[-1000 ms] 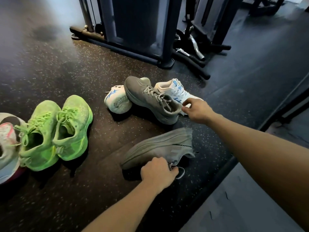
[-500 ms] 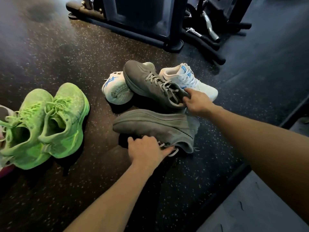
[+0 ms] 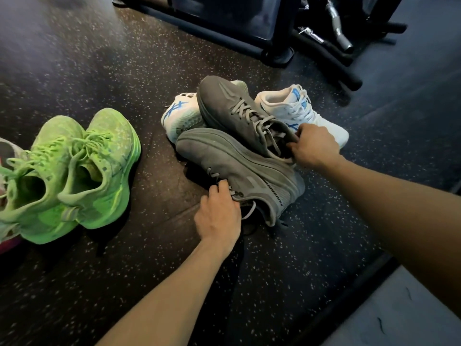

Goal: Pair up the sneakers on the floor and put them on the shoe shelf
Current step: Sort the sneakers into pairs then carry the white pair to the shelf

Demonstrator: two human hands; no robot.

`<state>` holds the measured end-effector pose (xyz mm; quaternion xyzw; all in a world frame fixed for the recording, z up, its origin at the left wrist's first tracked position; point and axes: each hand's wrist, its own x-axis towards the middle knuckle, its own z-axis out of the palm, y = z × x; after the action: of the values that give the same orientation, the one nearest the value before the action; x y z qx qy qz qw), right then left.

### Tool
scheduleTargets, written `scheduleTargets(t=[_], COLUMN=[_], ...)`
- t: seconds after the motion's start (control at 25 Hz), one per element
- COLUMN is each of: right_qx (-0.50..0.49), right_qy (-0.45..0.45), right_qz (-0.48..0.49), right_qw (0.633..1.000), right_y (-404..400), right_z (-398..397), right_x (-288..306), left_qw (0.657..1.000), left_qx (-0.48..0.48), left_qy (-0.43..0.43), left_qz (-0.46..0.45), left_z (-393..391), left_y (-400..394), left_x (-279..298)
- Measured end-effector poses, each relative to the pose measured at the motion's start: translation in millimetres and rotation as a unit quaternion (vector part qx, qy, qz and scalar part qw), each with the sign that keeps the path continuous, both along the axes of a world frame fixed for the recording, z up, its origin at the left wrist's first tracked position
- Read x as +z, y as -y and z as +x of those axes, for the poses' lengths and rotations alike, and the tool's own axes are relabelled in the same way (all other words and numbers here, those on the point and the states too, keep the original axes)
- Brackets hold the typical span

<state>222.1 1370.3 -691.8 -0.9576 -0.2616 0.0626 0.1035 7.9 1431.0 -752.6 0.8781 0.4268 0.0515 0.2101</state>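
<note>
We see the dark speckled floor (image 3: 124, 71) with gym equipment (image 3: 249, 26) at the far side. At left, two green sneakers (image 3: 82, 171) stand side by side. In the middle lie two white-and-blue sneakers (image 3: 294, 108), partly under a far grey sneaker (image 3: 232, 106); our right hand (image 3: 311, 146) grips its collar. Touching it, the near grey sneaker (image 3: 244, 168) lies tilted, our left hand (image 3: 219, 216) gripping its laces.

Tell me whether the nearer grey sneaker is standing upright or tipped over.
Tipped onto its side. The nearer grey sneaker shows its sole edge and side panel upward, laces facing the left hand gripping them; the farther grey sneaker sits sole-down.
</note>
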Motion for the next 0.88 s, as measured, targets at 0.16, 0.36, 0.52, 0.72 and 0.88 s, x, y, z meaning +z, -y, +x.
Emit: scheduleTargets(t=[0.16, 0.36, 0.52, 0.72, 0.88], right_qx=[0.032, 0.043, 0.03, -0.002, -0.018], right_qy=[-0.003, 0.039, 0.058, 0.033, -0.009], right_qz=[-0.015, -0.003, 0.012, 0.035, 0.043], right_qw=[0.999, 0.998, 0.998, 0.999, 0.999], right_y=[3, 18, 23, 26, 27], right_z=[-8, -33, -55, -99, -142], right_x=[3, 10, 37, 68, 81], left_qw=[0.998, 0.992, 0.991, 0.992, 0.983], left_qx=[-0.011, -0.02, -0.059, -0.103, -0.15], left_qy=[0.06, 0.126, 0.119, 0.057, -0.021], left_qz=[-0.023, -0.022, 0.008, 0.054, 0.102], left_z=[-15, -28, -43, -74, -99], left_y=[-5, -19, -31, -57, -82], left_x=[2, 22, 52, 83, 102])
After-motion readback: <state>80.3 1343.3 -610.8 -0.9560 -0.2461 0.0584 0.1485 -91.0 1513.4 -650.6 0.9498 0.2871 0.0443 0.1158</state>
